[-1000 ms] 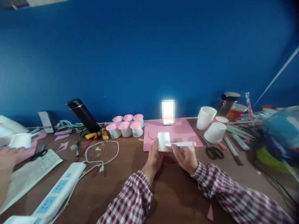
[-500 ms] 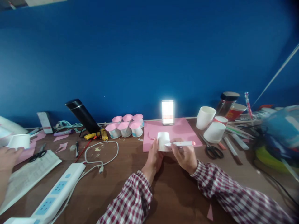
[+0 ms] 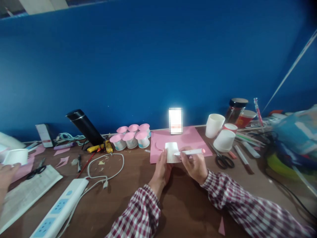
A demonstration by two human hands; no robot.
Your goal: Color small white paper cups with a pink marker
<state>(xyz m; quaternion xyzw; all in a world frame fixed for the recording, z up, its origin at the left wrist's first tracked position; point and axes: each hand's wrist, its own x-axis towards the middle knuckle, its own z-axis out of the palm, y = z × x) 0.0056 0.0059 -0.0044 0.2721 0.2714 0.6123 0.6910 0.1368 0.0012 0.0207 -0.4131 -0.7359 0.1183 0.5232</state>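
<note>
Paper cup [image 3: 172, 152], white and upside down, sits at the near edge of the pink sheet [image 3: 193, 138] on the bench [image 3: 183, 201]. Left hand [image 3: 162, 167] wraps its fingers around the cup's left side. Right hand [image 3: 195, 165] pinches a white marker [image 3: 189, 152], its tip touching the cup's wall. Scissors [image 3: 222, 159] lie just right of the sheet, with white cups [image 3: 224, 140] behind them. Pink-topped cups [image 3: 131, 137] cluster to the left, well apart. Another person's hand [image 3: 6, 173] holds a cup at the far left.
</note>
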